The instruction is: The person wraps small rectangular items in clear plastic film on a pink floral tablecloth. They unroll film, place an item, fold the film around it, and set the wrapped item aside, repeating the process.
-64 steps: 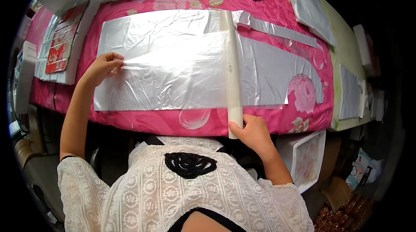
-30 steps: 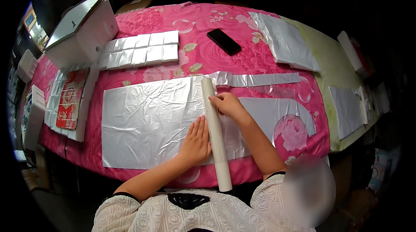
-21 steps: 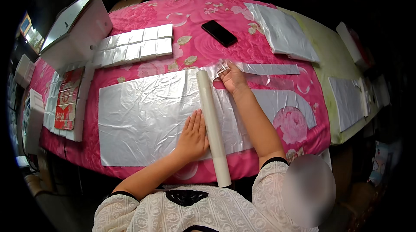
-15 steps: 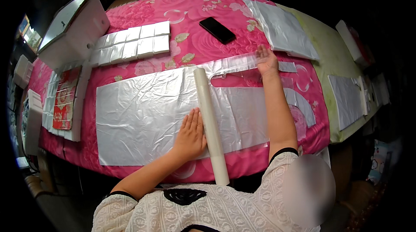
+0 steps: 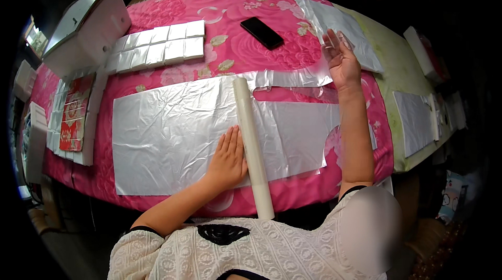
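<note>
Left hand [image 5: 228, 158] lies flat and open on the foil [image 5: 172, 133] beside the roll [image 5: 253, 146], right hand [image 5: 341, 59] open, pulling a foil strip [image 5: 293, 77] toward the surface's far right corner

Table [image 5: 293, 204] covered by a pink floral cloth; right end shows a yellow-green cover [image 5: 402, 70]. Lying on it: 1 large silver foil sheet [image 5: 167, 133] at the near centre, 1 white roll [image 5: 252, 144] across that sheet, 1 narrow foil strip [image 5: 287, 77] beyond it, 1 black phone [image 5: 262, 32] far centre, 2 rows of foil-wrapped squares [image 5: 157, 49] far left, further foil sheets [image 5: 334, 23] at far right.
</note>
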